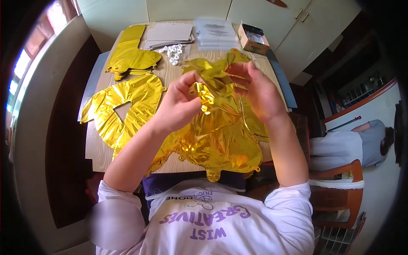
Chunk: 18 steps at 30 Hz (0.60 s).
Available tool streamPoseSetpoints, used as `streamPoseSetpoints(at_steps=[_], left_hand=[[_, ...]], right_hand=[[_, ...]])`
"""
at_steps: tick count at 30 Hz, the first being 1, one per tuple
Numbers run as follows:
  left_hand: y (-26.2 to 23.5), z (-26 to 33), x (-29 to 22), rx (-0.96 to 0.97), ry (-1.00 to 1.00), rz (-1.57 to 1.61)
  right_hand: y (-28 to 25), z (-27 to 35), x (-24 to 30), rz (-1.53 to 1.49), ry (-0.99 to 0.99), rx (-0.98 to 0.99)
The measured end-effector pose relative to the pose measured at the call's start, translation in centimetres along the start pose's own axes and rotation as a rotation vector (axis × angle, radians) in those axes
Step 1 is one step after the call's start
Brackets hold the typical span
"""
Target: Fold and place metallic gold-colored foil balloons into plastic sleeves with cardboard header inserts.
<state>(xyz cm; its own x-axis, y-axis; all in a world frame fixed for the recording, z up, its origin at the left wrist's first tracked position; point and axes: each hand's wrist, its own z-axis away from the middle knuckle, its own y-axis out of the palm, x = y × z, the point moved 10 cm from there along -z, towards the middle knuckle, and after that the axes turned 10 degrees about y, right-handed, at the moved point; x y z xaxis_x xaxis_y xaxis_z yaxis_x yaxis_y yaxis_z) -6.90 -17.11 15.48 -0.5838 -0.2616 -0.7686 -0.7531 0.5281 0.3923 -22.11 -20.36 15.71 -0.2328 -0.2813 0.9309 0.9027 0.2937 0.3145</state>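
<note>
The table [95, 157] carries everything, a pale wooden top running from the person's lap toward 12 o'clock. Over its near half, at about 6 o'clock from the table's middle, spreads the foil [221, 140], a big crumpled gold balloon, flat and uninflated, with its small tab hanging off the near edge.

At 9 o'clock from it lies a second balloon [123, 110], a gold shape with a triangular hole; at 11 o'clock a stack [129, 53] of more gold pieces. Card sheets [170, 34] sit at 12 o'clock, clear bags [214, 32] beside them, a small box [253, 39] at 1 o'clock. The white clips [173, 53] lie in a loose cluster near the sheets.

The left hand [178, 104] is closed on a bunched fold of the foil, thumb and fingers pinching it. The right hand [259, 91] curls over the upper edge at 1 o'clock from the left, fingers bent onto the film; it seems to be gripping too, though the fingertips are partly hidden.

Risks, as I judge them: both hands pull on one gathered spot, so a sharp tug could tear the thin film or split a seam. Hard creasing could leave pinholes. The overhanging part could drag the whole piece off the near edge. A sweep of the foil could scatter the clips.
</note>
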Motion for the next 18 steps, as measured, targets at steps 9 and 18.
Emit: streamPoseSetpoints(at_steps=[9, 18], left_hand=[[-0.3, 5.0, 1.4, -0.234, -0.155, 0.164], [-4.5, 20.3, 5.2, -0.375, -0.835, -0.346]], right_hand=[[0.1, -3.2, 1.5, -0.089, -0.098, 0.208], [-4.3, -10.4, -7.0, 0.471, 0.132, 0.148]])
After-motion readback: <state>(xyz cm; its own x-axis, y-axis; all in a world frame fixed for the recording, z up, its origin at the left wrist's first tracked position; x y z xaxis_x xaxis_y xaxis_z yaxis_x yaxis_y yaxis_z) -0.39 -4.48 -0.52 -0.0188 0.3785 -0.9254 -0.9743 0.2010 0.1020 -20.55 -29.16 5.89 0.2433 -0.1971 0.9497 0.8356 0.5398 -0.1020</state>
